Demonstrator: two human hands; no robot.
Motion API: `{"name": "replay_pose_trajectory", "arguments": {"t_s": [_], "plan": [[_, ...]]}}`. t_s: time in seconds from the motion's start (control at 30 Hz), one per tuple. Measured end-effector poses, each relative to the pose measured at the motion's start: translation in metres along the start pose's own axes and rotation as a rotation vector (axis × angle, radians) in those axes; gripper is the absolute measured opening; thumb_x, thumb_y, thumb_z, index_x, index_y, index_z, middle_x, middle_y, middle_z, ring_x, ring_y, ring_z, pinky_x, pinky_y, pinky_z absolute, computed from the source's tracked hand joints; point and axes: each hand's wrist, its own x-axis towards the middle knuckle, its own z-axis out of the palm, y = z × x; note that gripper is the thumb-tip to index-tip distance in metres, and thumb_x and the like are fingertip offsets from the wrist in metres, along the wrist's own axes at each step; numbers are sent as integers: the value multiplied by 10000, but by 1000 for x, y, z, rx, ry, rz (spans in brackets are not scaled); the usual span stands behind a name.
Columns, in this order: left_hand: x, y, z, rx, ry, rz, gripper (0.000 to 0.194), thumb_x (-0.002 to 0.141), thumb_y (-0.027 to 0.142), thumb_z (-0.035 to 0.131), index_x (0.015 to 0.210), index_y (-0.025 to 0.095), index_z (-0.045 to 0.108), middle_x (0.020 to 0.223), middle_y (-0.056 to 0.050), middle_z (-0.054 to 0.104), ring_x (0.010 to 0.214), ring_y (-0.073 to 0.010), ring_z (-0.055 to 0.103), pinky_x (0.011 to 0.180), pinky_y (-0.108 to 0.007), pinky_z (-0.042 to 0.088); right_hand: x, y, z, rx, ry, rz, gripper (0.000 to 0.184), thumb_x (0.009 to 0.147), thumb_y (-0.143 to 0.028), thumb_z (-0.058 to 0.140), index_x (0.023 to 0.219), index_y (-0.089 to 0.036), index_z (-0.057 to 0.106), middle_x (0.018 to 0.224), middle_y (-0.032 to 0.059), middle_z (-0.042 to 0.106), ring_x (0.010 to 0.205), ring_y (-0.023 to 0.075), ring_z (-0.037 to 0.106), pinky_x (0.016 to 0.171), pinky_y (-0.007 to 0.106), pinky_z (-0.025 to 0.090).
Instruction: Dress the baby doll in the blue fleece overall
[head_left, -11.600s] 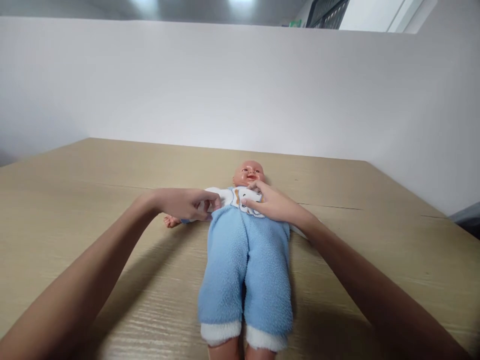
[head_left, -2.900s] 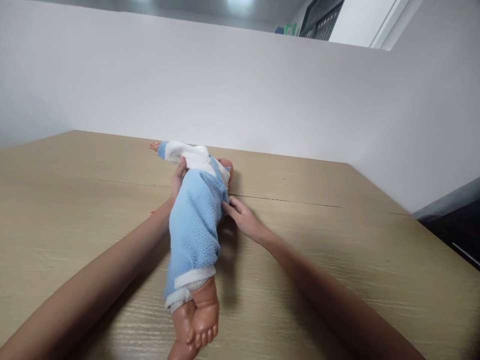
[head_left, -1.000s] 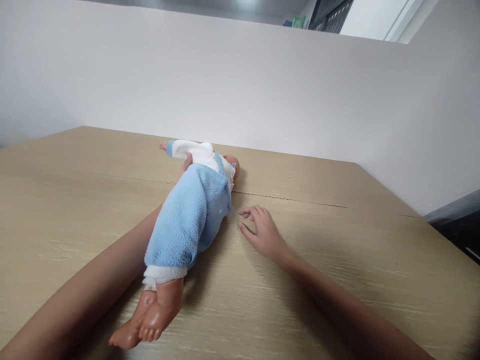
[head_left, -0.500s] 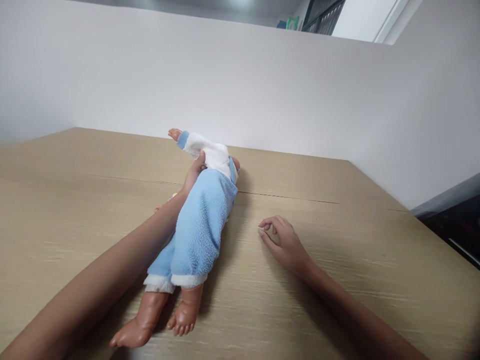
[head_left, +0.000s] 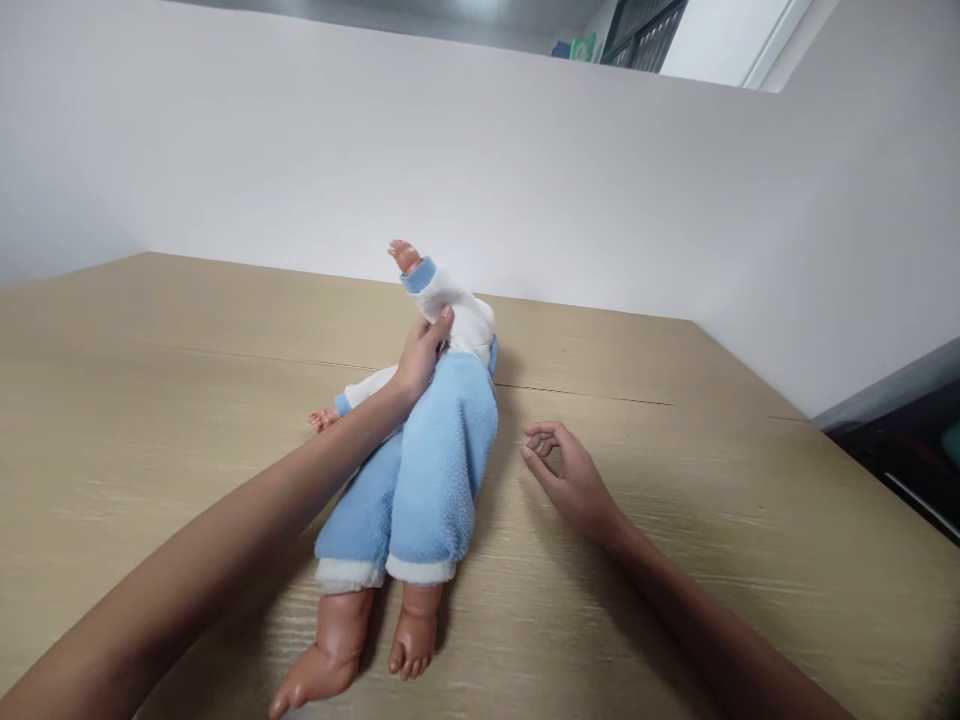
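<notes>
A baby doll (head_left: 442, 460) in light blue fleece overalls and a white top lies tilted on its side on the wooden table. Its bare feet point toward me, and its head is not visible. My left hand (head_left: 429, 345) grips the doll at the chest, under its raised arm, thumb on the white cloth. The doll's other arm sticks out to the left, partly behind my forearm. To the right of the doll, apart from it, my right hand (head_left: 566, 465) rests near the tabletop. Its fingers are loosely curled, with a gap to the thumb and nothing held.
The wooden table (head_left: 675, 480) has a thin seam running across it. A pale wall (head_left: 450, 150) stands behind its far edge and along the right. At the far right is a dark object (head_left: 900, 450) beside the table edge.
My left hand has turned the doll somewhat onto its back and shifted it right. The doll's left-lying arm now shows more. My right hand has barely moved.
</notes>
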Motion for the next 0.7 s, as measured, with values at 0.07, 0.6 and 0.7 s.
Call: {"name": "replay_pose_trajectory", "arguments": {"t_s": [0.07,0.6,0.7], "plan": [[-3,-2,10,73,-43,34,532,922,686,752,1159,213,695,1194,-81,798,1246,-347,700,1123,-480,531,3,1,-2,103,2,45,352,1014,-502,677,1243,-236,650,1100,103,714,1017,287,680,1017,498,561],[-41,-9,74,1150,-684,431,652,1001,496,692,1583,239,555,1380,-154,705,1244,-402,656,1117,-568,486,35,25,-45,874,-195,378,791,1033,-839,337,1339,-245,760,1418,246,741,1285,374,733,1010,614,567],[-45,-2,70,1068,-658,475,680,1033,509,658,1632,244,474,1498,-155,652,1359,-377,615,1185,-553,449,34,24,-50,578,-156,318,546,1087,-690,503,1292,-262,772,1394,197,757,1275,323,725,1007,553,587]]}}
